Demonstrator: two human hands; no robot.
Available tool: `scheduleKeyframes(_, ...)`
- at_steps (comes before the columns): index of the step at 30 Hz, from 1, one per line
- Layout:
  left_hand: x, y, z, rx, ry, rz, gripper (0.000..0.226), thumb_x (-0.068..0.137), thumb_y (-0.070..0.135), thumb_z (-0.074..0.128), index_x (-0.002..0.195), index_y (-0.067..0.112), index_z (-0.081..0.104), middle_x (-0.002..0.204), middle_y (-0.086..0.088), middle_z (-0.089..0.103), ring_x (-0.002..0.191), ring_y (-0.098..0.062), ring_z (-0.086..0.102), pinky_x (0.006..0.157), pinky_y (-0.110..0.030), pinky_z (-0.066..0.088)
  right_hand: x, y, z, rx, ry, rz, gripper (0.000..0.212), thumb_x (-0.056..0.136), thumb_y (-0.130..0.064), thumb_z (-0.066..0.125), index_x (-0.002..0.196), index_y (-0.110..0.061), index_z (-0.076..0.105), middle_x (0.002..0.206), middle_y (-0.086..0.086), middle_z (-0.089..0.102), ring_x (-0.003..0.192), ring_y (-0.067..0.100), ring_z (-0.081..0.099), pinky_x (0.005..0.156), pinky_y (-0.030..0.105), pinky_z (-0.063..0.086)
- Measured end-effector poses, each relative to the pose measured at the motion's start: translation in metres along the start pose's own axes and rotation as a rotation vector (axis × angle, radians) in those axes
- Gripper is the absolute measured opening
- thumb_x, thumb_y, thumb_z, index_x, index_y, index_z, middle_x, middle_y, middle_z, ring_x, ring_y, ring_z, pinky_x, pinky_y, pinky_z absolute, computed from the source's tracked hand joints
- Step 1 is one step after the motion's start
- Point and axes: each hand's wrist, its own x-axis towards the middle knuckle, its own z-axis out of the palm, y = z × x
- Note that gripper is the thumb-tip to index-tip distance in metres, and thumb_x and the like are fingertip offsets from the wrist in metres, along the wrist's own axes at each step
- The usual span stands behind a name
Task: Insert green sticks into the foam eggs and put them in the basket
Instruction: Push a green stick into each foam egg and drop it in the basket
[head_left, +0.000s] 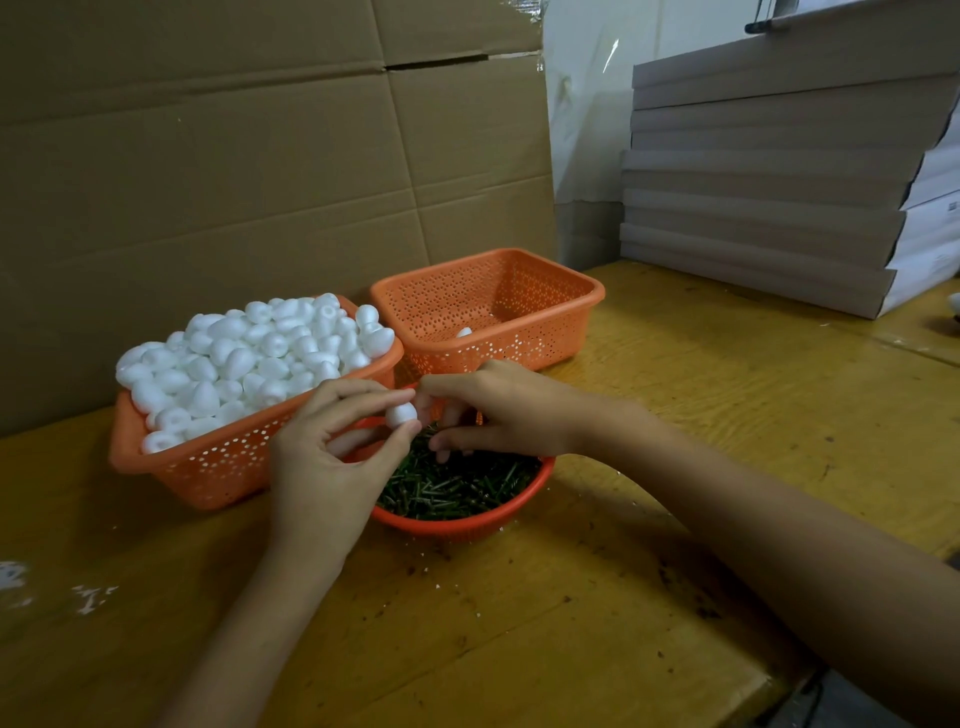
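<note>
Left fingers (363, 393): thumb and forefinger pinched a single foam egg (401, 413), one above and one below. The other fingers were loosely curled underneath.

The egg was white, matte and faintly grainy, a small blunt oval lying on its side. Could not tell whether a stick was in it.

Right fingers (431, 387) were curled, tips bunched together against the egg's right end. The contact point was hidden, so could not tell whether they pinched anything there.

The left hand (322, 467) reached in from the near edge. The right hand (504, 410) reached in from the right edge, its forearm crossing the surface (597, 597) of yellow-brown, stained wood.

The egg was held in the air just above the far-left rim of a round red bowl (467, 526) near mid-surface. The bowl was filled with green sticks (457, 488), short, thin and dark, lying in a tangle.

Just left of the bowl stood a full basket (218, 467), orange, rectangular and perforated. A heap of eggs (249, 353) of the same white foam rose above its rim.

Behind the bowl, toward the far edge, was a second basket (545, 291) of the same make. One lone egg (464, 332) showed on its floor by the near wall. The two baskets stood with their corners close.

A cardboard sheet (208, 182) stood upright along the far edge. A stack of flat boxes (769, 208) sat at the far right corner. White crumbs (91, 595) lay near the left edge.
</note>
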Motion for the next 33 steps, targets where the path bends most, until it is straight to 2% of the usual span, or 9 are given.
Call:
scheduleKeyframes(4, 0.000, 0.000, 0.000, -0.013, 0.008, -0.004, 0.032, 0.082, -0.003, 0.085, 0.108, 0.014, 0.080, 0.111, -0.005, 0.072, 0.105, -0.003, 0.071, 0.082, -0.012, 0.057, 0.000, 0.000, 0.000, 0.003, 0.004, -0.009, 0.020, 0.102, -0.024, 0.067, 0.118, -0.015, 0.059, 0.090, -0.013, 0.079, 0.081, 0.003, 0.073, 0.072, 0.011, 0.044)
scheduleKeyframes(8, -0.001, -0.002, 0.000, -0.036, -0.001, -0.006, 0.031, 0.083, -0.008, 0.083, 0.106, 0.014, 0.080, 0.110, -0.004, 0.074, 0.104, -0.008, 0.073, 0.084, -0.015, 0.058, 0.000, -0.001, 0.000, 0.002, 0.005, -0.009, 0.020, 0.102, -0.024, 0.067, 0.119, -0.014, 0.061, 0.090, -0.012, 0.080, 0.083, 0.003, 0.073, 0.076, 0.018, 0.050)
scheduleKeyframes(12, -0.001, -0.004, 0.001, -0.045, -0.007, -0.012, 0.035, 0.083, -0.013, 0.080, 0.105, 0.015, 0.079, 0.110, -0.003, 0.076, 0.102, -0.011, 0.075, 0.086, -0.017, 0.059, 0.000, -0.001, 0.000, 0.004, 0.006, -0.016, 0.021, 0.102, -0.023, 0.067, 0.119, -0.013, 0.061, 0.091, -0.011, 0.080, 0.084, 0.003, 0.073, 0.075, 0.016, 0.049)
scheduleKeyframes(15, -0.001, -0.006, 0.002, -0.064, -0.005, -0.010, 0.036, 0.083, -0.013, 0.079, 0.104, 0.018, 0.078, 0.107, -0.001, 0.077, 0.100, -0.013, 0.076, 0.087, -0.019, 0.059, 0.000, 0.000, 0.000, 0.003, 0.012, -0.020, 0.021, 0.102, -0.022, 0.068, 0.119, -0.012, 0.061, 0.090, -0.010, 0.080, 0.082, 0.004, 0.073, 0.072, 0.009, 0.044)
scheduleKeyframes(24, 0.000, -0.008, 0.002, -0.064, -0.010, -0.005, 0.039, 0.082, -0.014, 0.079, 0.102, 0.019, 0.078, 0.105, 0.000, 0.078, 0.099, -0.013, 0.077, 0.086, -0.018, 0.059, 0.000, -0.001, -0.001, 0.002, -0.002, -0.011, 0.020, 0.102, -0.023, 0.067, 0.119, -0.012, 0.061, 0.091, -0.011, 0.080, 0.082, 0.004, 0.074, 0.072, 0.010, 0.044)
scheduleKeyframes(28, 0.000, -0.005, 0.002, -0.085, 0.002, -0.044, 0.035, 0.081, -0.005, 0.085, 0.100, 0.024, 0.079, 0.104, 0.001, 0.078, 0.098, -0.015, 0.077, 0.085, -0.021, 0.060, 0.000, -0.002, -0.001, -0.001, -0.001, -0.015, 0.020, 0.102, -0.023, 0.067, 0.118, -0.013, 0.061, 0.092, -0.010, 0.080, 0.085, 0.007, 0.074, 0.077, 0.020, 0.051)
scheduleKeyframes(33, 0.000, -0.001, 0.002, -0.105, 0.005, -0.075, 0.035, 0.078, 0.001, 0.090, 0.097, 0.028, 0.079, 0.102, 0.008, 0.078, 0.098, -0.010, 0.076, 0.083, -0.017, 0.059, 0.000, -0.001, -0.001, 0.012, -0.005, -0.013, 0.018, 0.102, -0.022, 0.067, 0.117, -0.014, 0.060, 0.092, -0.010, 0.080, 0.086, 0.005, 0.074, 0.074, 0.011, 0.045)
